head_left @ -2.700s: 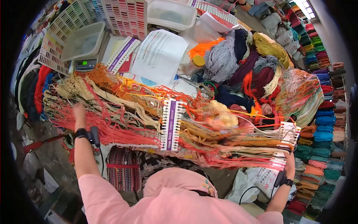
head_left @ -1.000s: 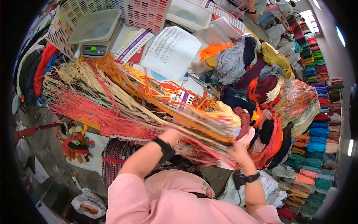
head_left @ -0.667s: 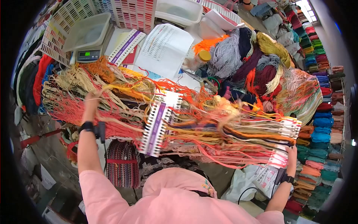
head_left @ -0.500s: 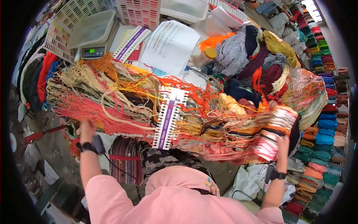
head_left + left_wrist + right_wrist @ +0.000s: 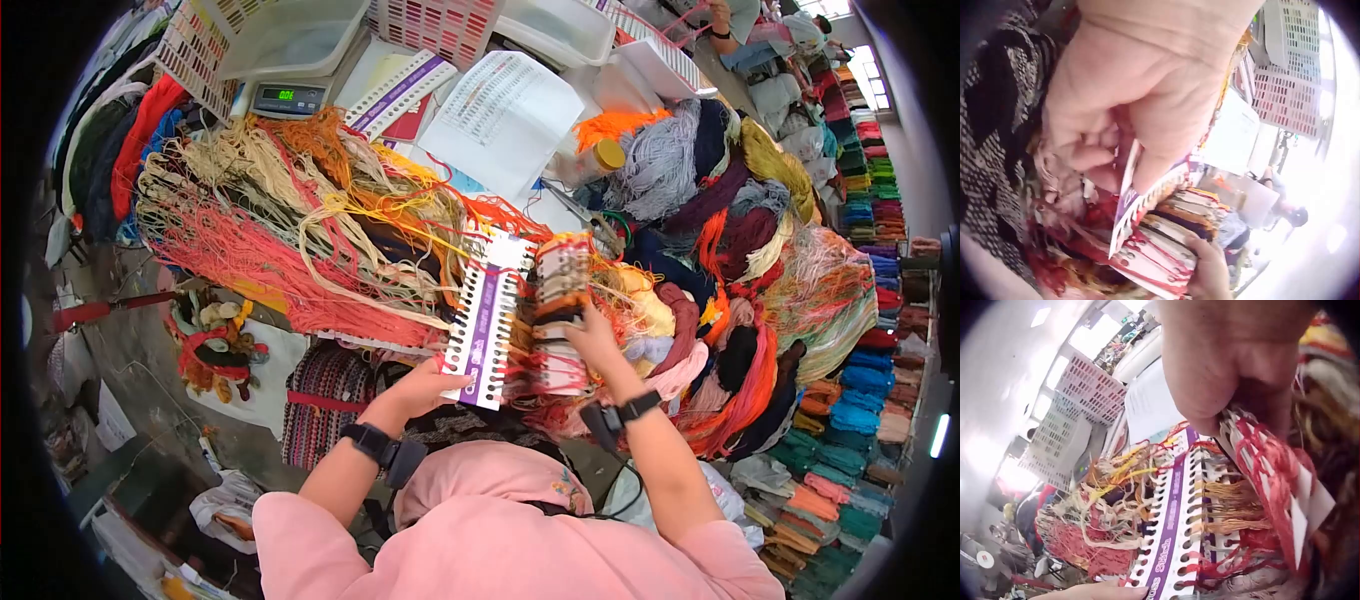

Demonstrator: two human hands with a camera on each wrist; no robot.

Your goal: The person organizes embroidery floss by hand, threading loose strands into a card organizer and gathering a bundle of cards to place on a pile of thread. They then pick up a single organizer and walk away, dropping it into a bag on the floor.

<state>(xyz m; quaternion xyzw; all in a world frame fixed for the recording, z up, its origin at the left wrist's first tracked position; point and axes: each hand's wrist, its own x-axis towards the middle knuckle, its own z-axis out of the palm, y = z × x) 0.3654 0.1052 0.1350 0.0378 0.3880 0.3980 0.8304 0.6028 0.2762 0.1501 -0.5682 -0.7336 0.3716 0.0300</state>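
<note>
A white punched thread card [image 5: 487, 325] with a purple printed stripe stands slanted in the middle of the table. My left hand [image 5: 424, 388] pinches its lower end between thumb and fingers, also seen at close range in the left wrist view. Just right of it, my right hand [image 5: 598, 340] grips a stack of white thread cards [image 5: 1266, 456] wrapped with red, black, orange and cream strands. Embroidery threads [image 5: 1232, 506] run from the punched card's holes toward that stack. Left of the card spreads a long fan of loose pink and cream threads [image 5: 300, 270].
Behind lie a printed sheet [image 5: 495, 115], a second purple-striped card [image 5: 400, 95] and a digital scale [image 5: 290, 97] under a plastic tub. A jar with a yellow lid [image 5: 607, 155] stands near heaped grey, maroon and navy skeins [image 5: 650, 160]. Yarn bundles [image 5: 865, 380] line the right side.
My right hand has swung left from the far right with the thread-wrapped stack. The left hand has come in from the far left and taken hold of the punched card's lower end.
</note>
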